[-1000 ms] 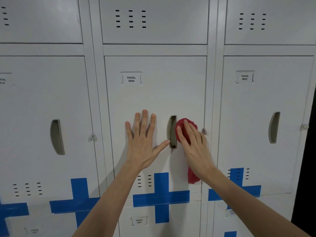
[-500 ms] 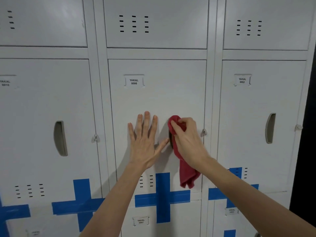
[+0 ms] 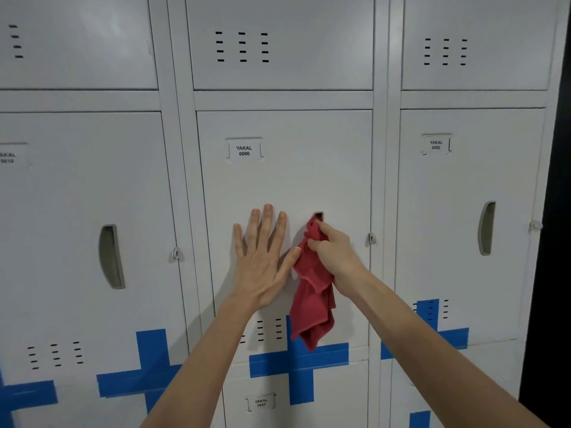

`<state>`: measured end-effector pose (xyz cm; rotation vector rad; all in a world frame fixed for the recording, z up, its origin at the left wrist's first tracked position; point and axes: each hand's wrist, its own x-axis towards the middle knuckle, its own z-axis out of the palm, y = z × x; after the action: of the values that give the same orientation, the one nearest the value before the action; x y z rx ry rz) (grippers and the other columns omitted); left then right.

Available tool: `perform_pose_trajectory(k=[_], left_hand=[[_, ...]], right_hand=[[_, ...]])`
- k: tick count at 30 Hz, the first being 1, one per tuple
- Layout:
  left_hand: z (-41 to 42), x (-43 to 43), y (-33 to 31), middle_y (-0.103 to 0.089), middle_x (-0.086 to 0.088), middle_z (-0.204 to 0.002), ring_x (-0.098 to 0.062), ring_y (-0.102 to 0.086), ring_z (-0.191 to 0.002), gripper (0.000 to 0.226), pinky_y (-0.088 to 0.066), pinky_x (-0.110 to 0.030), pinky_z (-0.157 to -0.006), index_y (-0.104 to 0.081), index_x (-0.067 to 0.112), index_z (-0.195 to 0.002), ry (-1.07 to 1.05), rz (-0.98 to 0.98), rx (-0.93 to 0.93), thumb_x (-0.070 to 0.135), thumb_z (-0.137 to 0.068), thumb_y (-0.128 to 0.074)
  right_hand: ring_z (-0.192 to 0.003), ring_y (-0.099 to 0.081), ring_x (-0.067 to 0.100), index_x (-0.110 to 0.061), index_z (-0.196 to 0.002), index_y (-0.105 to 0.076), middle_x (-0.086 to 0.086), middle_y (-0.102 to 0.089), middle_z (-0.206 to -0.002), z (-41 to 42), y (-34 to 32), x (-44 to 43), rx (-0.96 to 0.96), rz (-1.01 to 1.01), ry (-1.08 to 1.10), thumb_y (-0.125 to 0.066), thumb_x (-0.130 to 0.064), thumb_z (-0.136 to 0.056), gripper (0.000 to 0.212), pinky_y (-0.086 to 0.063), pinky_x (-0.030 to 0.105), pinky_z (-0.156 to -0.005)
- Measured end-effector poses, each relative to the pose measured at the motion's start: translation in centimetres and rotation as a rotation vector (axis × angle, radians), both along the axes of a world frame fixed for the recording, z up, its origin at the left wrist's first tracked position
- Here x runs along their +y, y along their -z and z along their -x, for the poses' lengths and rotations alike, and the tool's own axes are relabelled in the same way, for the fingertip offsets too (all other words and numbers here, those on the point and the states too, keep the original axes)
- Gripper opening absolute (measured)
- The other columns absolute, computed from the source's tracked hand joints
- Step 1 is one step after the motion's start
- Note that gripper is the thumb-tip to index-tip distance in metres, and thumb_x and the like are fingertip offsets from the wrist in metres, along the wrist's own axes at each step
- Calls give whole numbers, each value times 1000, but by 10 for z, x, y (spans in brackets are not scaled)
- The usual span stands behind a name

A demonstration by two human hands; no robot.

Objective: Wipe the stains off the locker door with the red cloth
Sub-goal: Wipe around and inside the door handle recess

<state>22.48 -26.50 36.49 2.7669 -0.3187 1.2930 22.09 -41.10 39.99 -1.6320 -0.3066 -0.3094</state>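
The white locker door point(image 3: 309, 168) labelled YAKAL 0006 fills the middle of the head view. My left hand point(image 3: 262, 257) lies flat on it with fingers spread, just left of the recessed handle point(image 3: 318, 216). My right hand point(image 3: 335, 253) pinches the red cloth point(image 3: 312, 304) and pushes its bunched top into the handle recess. Most of the cloth hangs loose below the hand, down to the blue tape cross point(image 3: 299, 359). The handle is mostly hidden behind cloth and fingers. I cannot make out any stains on the door.
Neighbouring locker doors stand left point(image 3: 77, 211) and right point(image 3: 463, 196), each with a grey recessed handle. A small lock hasp point(image 3: 372, 238) sits at the door's right edge. Vent slots point(image 3: 268, 330) lie below my left hand. A dark gap point(image 3: 556, 242) borders the far right.
My right hand went from flat on the cloth beside the handle to pinching it, and moved left onto the handle recess. More cloth now hangs down. My left hand stayed put.
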Motion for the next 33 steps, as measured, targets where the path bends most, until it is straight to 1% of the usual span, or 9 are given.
perform_pose_trajectory(k=[2, 5, 10, 14, 16, 18, 21, 26, 33], left_hand=[[-1, -2, 1, 27, 2, -156, -16, 28, -142, 74, 22, -47, -113, 12, 26, -150, 14, 17, -2, 65, -87, 13], [-1, -1, 1, 28, 3, -156, -14, 29, -142, 72, 23, -47, -113, 13, 27, -150, 31, 29, 14, 64, -88, 12], [1, -1, -1, 32, 3, -154, -15, 32, -140, 72, 21, -48, -113, 17, 28, -149, 22, 20, 28, 63, -86, 13], [2, -1, 0, 31, 2, -154, -15, 32, -140, 76, 20, -48, -114, 17, 27, -149, 4, 10, 31, 65, -83, 20], [3, 0, -1, 32, 2, -154, -14, 32, -140, 77, 21, -47, -113, 17, 27, -149, 12, 13, 36, 66, -82, 20], [4, 1, -3, 33, 2, -154, -14, 33, -140, 79, 22, -47, -113, 18, 27, -149, 20, 11, 46, 66, -81, 22], [5, 1, -3, 33, 2, -154, -15, 33, -140, 78, 21, -47, -113, 19, 26, -149, 7, -2, 46, 65, -81, 22], [3, 3, 0, 30, 2, -155, -16, 30, -142, 75, 16, -49, -115, 16, 26, -150, -6, -12, 31, 63, -84, 20], [1, 1, 1, 27, 0, -157, -17, 27, -143, 74, 16, -48, -115, 14, 25, -150, -18, -15, -4, 62, -87, 18]], right_hand=[[-99, -64, 25, -34, -88, -61, 13, -64, -115, 8, 5, -1, 42, -59, -69, -46, 1, -91, 38, -52, 38, -92], [-96, -64, 26, -28, -99, -63, 14, -64, -110, 17, 18, -1, 15, -25, -55, -44, 4, -91, 38, -51, 29, -83], [-86, -64, 25, -18, -100, -67, 21, -62, -108, 18, 22, -8, -26, 233, 36, -42, 1, -88, 33, -51, 21, -66], [-83, -63, 19, -13, -106, -66, 12, -66, -99, 32, 2, -29, 43, 294, -49, -43, 1, -90, 31, -50, 25, -71], [-91, -59, 21, -11, -116, -62, 9, -56, -105, 38, -11, -35, -158, 310, 123, -42, 0, -92, 34, -47, 19, -75], [-99, -46, 22, -10, -125, -54, 6, -38, -110, 40, -17, -34, -449, 517, 405, -44, 1, -91, 37, -41, 21, -83], [-93, -42, 25, -5, -120, -51, 13, -40, -104, 31, -8, -28, -704, 914, 591, -57, 9, -77, 46, -47, 32, -76], [-79, -45, 28, 1, -105, -57, 15, -48, -92, 2, 5, -32, -790, 1438, 691, -57, 5, -72, 33, -43, 38, -68], [-101, -39, 26, 0, -122, -46, 13, -36, -117, 11, -5, -20, -791, 1747, 758, -52, -12, -85, 39, -38, 37, -83]])
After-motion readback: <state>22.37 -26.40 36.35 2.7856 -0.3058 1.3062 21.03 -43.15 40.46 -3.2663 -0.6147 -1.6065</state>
